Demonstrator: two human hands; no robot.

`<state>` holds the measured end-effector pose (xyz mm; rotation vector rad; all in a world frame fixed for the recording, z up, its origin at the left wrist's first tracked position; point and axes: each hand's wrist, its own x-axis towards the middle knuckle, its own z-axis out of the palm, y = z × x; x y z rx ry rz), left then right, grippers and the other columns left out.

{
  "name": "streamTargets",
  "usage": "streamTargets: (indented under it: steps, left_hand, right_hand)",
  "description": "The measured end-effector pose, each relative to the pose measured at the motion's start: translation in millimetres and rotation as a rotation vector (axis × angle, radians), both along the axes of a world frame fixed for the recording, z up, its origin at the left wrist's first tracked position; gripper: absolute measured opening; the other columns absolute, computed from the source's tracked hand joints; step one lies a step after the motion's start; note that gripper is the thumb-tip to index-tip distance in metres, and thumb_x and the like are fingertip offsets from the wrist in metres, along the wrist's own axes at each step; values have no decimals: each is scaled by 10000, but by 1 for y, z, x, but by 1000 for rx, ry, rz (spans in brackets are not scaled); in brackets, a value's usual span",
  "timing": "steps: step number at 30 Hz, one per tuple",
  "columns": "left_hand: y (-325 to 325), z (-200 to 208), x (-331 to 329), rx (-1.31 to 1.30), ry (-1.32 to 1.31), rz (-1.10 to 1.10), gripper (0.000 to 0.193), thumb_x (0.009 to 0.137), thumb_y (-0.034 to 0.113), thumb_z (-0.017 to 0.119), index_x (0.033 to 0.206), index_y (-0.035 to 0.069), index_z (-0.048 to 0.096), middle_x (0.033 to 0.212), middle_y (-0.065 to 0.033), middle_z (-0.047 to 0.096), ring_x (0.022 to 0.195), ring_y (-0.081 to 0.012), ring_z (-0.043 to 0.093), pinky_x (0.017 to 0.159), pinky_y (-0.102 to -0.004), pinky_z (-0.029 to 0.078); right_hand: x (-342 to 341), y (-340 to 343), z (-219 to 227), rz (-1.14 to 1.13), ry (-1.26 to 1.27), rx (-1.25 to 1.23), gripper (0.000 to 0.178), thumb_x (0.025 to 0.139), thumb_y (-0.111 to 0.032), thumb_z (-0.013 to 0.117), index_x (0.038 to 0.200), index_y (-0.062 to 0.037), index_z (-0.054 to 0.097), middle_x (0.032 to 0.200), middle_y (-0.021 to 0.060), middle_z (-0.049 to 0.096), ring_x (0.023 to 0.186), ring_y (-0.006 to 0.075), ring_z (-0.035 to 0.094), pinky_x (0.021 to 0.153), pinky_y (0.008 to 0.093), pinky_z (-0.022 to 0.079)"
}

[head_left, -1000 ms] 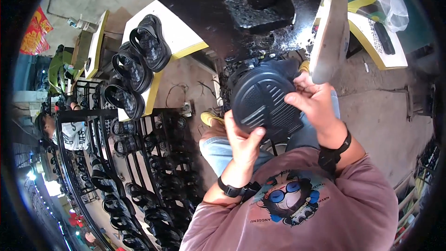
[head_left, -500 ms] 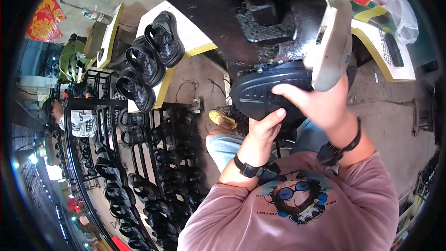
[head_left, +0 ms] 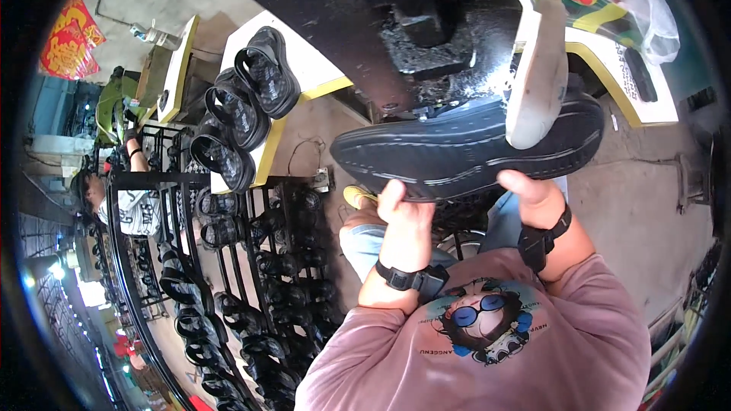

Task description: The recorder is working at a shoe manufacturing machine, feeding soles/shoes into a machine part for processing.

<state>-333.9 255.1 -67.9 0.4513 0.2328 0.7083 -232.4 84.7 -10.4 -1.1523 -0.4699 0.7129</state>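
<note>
Two hands [head_left: 410,217] hold what seems one black sandal [head_left: 449,154], near three sandals [head_left: 242,119]

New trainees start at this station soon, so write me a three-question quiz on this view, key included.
1. True or false: the left hand and the right hand both touch the black shoe.

2. Where are dark bands worn?
a) left wrist only
b) right wrist only
c) both wrists

3. How many sandals are on the nearer white, yellow-edged table at the person's left?

Key: 1. True. 2. c. 3. Three.
</note>
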Motion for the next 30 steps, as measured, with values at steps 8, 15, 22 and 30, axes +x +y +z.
streamTargets:
  steps: [8, 15, 22, 30]
  left_hand:
    - [90, 76, -24, 385, 137, 125, 622, 890, 513, 466, 1284, 32, 463, 1245, -162, 534, 1106, -314, 533, 971, -474, 413]
    - [80, 175, -4, 1743, 688, -144, 346, 655, 167, 785, 909, -13, 633, 947, -74, 624, 922, -151, 571, 864, -288, 427]
    - [34, 122, -4, 901, 458, -319, 363, 708, 51, 789, 995, -16, 578, 898, -77, 663, 820, -117, 624, 750, -250, 499]
    - [-19, 77, -3, 389, 173, -31, 341, 813, 52, 690, 1111, 8, 531, 1059, -86, 618, 961, -162, 582, 901, -317, 447]
  right_hand:
    - [-43, 71, 12, -15, -155, 211, 352, 796, -56, 679, 1136, -18, 595, 1104, 83, 624, 993, 192, 577, 883, 328, 454]
    - [-43, 102, -5, 57, -409, 177, 436, 758, -59, 715, 1169, -20, 574, 1133, 112, 608, 1039, 221, 570, 917, 360, 446]
    - [-33, 72, -11, -224, -617, 17, 610, 683, -115, 795, 1205, -23, 493, 1132, 108, 537, 1061, 249, 545, 922, 365, 439]
    - [5, 16, 20, -320, -1090, -354, 584, 599, -320, 821, 1043, -5, 609, 989, 148, 578, 880, 301, 577, 760, 342, 483]
